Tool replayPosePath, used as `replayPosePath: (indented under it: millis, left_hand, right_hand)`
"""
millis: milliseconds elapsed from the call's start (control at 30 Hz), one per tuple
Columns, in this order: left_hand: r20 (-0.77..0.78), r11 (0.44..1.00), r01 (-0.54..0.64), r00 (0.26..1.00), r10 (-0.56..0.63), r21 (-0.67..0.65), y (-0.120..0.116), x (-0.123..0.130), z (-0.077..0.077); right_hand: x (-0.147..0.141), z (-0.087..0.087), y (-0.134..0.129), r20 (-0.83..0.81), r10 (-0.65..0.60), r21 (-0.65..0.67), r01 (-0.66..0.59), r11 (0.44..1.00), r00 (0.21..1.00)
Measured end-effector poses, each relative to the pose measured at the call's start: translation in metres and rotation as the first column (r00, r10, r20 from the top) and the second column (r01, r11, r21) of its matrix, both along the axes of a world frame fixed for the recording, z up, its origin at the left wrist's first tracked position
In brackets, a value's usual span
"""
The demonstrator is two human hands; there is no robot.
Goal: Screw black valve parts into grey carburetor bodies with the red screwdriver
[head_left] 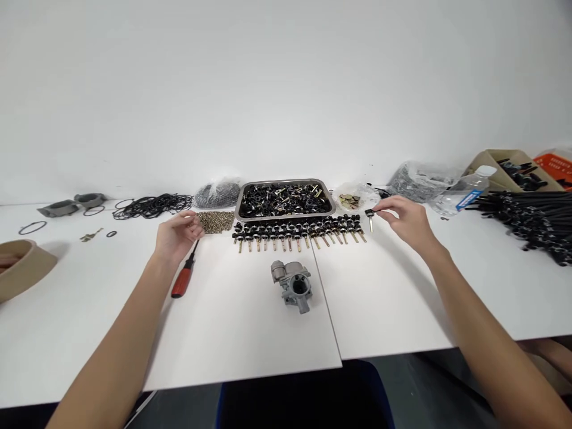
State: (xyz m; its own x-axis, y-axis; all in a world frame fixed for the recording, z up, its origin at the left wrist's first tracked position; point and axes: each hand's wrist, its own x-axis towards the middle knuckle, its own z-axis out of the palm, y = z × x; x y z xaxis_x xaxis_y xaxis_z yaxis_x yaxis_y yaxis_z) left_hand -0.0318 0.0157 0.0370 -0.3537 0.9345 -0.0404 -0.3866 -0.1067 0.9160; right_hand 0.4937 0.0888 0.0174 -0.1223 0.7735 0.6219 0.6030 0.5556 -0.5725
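My right hand (406, 221) pinches a small black-topped part with a metal stem (370, 221), its stem pointing down, at the right end of a row of similar parts (290, 232). Beside a pile of small brass pieces (217, 222), my left hand (177, 236) has its fingertips pressed together; whatever they hold is too small to make out. A red-handled screwdriver (183, 279) lies just below that hand. In front, between both hands, a grey metal carburetor (294, 286) rests on the white table.
Behind the row stands a metal tray (329, 208) heaped with black and metal parts. Bags of parts (217, 193), black rubber rings (156, 205) and grey castings (60, 208) lie leftward. Rightward are a plastic bottle (465, 193), black tubes (531, 223) and a box (480, 159).
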Motion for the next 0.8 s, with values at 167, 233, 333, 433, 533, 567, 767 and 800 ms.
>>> replayPosePath:
  millis: [167,233,333,433,533,567,767,800]
  left_hand:
    - [-0.308,0.990,0.114,0.948,-0.084,0.081,-0.013,0.038,0.011]
    - [-0.521,0.975,0.203,0.844,-0.127,0.091,-0.024,0.057,0.014]
    - [-0.670,0.921,0.389,0.690,-0.273,0.025,-0.040,0.082,0.016]
    - [-0.722,0.900,0.435,0.634,-0.277,0.036,-0.047,0.097,0.014]
    - [-0.724,0.912,0.387,0.667,-0.173,0.138,-0.046,0.099,0.009]
    - [-0.726,0.909,0.385,0.669,-0.158,0.157,-0.045,0.099,0.008]
    - [-0.797,0.900,0.414,0.585,-0.150,0.134,-0.041,0.102,0.004]
    - [-0.803,0.898,0.417,0.579,-0.141,0.143,-0.041,0.103,0.004]
  right_hand:
    - [-0.099,0.039,-0.024,0.083,0.312,0.063,-0.317,0.946,0.946]
    - [-0.144,0.046,-0.033,0.124,0.453,0.084,-0.464,0.882,0.883]
    - [-0.200,0.045,-0.043,0.164,0.584,0.100,-0.602,0.792,0.795]
    - [-0.229,0.041,-0.048,0.169,0.611,0.139,-0.632,0.762,0.774]
    - [-0.232,0.038,-0.053,0.131,0.604,0.187,-0.618,0.764,0.786]
    - [-0.230,0.037,-0.055,0.112,0.600,0.201,-0.610,0.767,0.792]
    - [-0.215,0.025,-0.075,-0.045,0.596,0.163,-0.583,0.796,0.801]
    - [-0.212,0.020,-0.078,-0.108,0.595,0.113,-0.585,0.803,0.796]
